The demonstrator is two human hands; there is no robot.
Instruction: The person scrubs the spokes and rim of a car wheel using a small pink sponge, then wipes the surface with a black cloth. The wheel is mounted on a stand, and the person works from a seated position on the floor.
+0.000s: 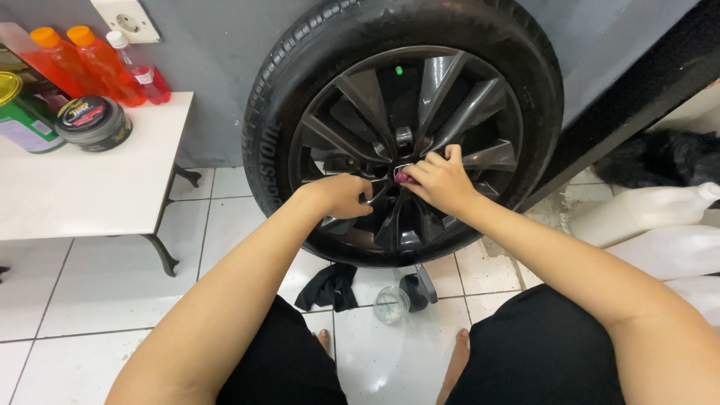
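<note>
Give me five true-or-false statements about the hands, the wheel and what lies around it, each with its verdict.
1. Both hands are at the hub of the dark alloy wheel. True.
2. The right hand pinches a small dark red thing. True.
3. The black cloth hangs over the tyre. False: it lies on the white floor tiles below it.
4. The left hand holds the round tin. False: the tin sits on the white table.
5. Orange bottles stand against the wall. True.
</note>
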